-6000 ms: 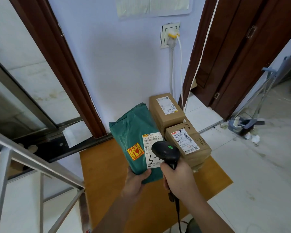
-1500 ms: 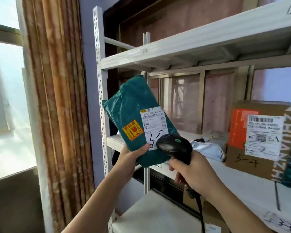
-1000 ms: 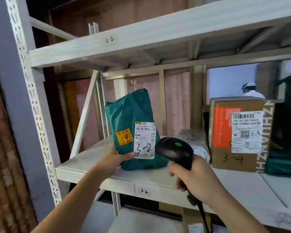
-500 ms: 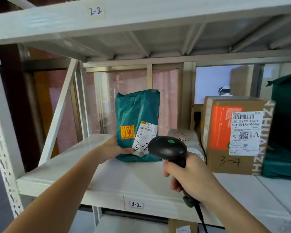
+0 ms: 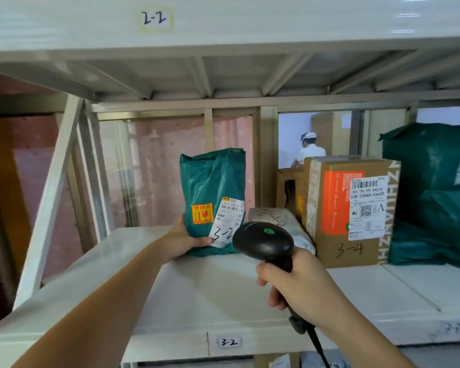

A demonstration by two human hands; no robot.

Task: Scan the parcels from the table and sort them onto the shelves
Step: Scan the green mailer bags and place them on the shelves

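A green plastic parcel (image 5: 213, 187), marked 3-2 on its white label, stands upright on the white shelf (image 5: 197, 296) tagged 3-2. My left hand (image 5: 182, 239) grips its lower left corner, thumb across the front. My right hand (image 5: 295, 285) holds a black barcode scanner (image 5: 263, 241) by the handle in front of the shelf, just right of the parcel, its cable hanging down.
A cardboard box (image 5: 348, 211) marked 3-24 stands to the right, with a flat grey parcel (image 5: 274, 217) before it and large green bags (image 5: 436, 192) beyond. The shelf above (image 5: 223, 25) is tagged 2-2. A person in white (image 5: 310, 151) is seen behind the rack.
I carried the green parcel from the table to the rack and stood it on shelf 3-2. Over the last second the view has closed in on the shelf.
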